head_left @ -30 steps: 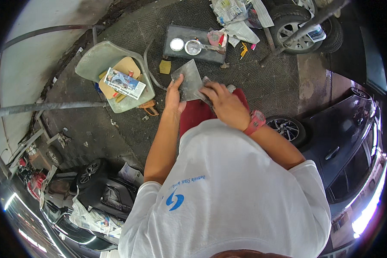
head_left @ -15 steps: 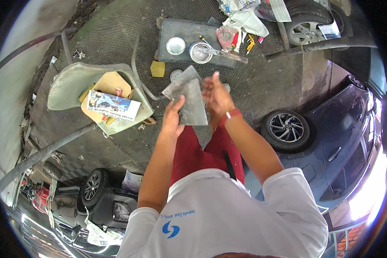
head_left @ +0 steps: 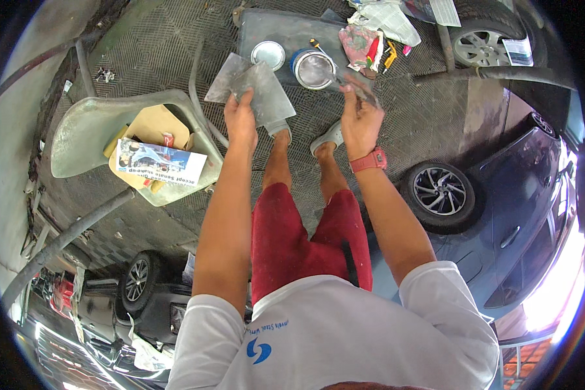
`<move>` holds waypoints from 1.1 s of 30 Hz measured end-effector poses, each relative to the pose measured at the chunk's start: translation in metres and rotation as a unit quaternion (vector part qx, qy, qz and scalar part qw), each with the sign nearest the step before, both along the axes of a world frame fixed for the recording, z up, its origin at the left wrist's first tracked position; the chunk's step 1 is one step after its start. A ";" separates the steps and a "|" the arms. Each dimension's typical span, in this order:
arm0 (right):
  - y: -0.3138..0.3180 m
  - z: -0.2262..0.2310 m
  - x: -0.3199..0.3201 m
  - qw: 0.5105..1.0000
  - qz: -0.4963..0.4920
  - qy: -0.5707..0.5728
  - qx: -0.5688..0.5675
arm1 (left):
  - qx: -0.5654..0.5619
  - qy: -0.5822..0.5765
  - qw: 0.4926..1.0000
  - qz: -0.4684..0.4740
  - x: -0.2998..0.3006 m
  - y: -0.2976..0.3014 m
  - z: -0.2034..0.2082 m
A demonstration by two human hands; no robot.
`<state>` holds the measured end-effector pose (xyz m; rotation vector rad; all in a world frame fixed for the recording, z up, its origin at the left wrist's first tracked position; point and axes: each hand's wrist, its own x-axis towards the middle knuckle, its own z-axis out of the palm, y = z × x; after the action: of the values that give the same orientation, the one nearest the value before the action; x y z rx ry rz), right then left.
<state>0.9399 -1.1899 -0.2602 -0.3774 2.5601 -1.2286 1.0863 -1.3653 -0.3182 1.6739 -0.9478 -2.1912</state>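
My left hand (head_left: 242, 122) is closed on two thin grey flat sheets (head_left: 270, 97), one fanned out behind the other, with the thumb on top. To the right, my right hand (head_left: 362, 127) grips a flat, smeared putty knife (head_left: 364, 92), whose blade end lies by the rim of an open can (head_left: 314, 69). Greyish paste shows inside the can. Beside it rests a round lid (head_left: 268, 56), partly behind the sheets. Can and lid stand on a dark flat board (head_left: 260, 29) on the floor.
Near the can lie a screwdriver (head_left: 316, 44), a stained pink cloth (head_left: 361, 47), a yellow tool (head_left: 390, 56) and newspaper (head_left: 387, 23). A green chair (head_left: 71, 140) holding cardboard stands left. A dark car (head_left: 494, 214) is on the right, with metal bars (head_left: 78, 231) at left.
My left hand has moved up and left, fanning the sheets apart. My right hand, open before, has taken hold of the putty knife that lay across the can.
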 end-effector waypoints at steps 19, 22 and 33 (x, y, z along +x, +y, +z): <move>0.082 0.105 -0.004 0.971 -0.106 -0.181 -0.117 | -0.210 -0.089 0.961 -0.154 -0.051 0.026 -0.049; 0.084 0.142 0.001 0.990 -0.045 -0.128 -0.046 | -0.207 -0.091 0.958 -0.178 -0.064 0.024 -0.023; 0.089 0.154 0.007 0.918 0.386 0.070 0.052 | -0.030 0.080 0.988 -0.130 -0.074 0.014 0.002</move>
<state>0.9469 -1.1007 -0.1063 -1.3273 2.1791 -0.7725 1.0125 -1.3511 -0.3161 1.3892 -1.2320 -2.3895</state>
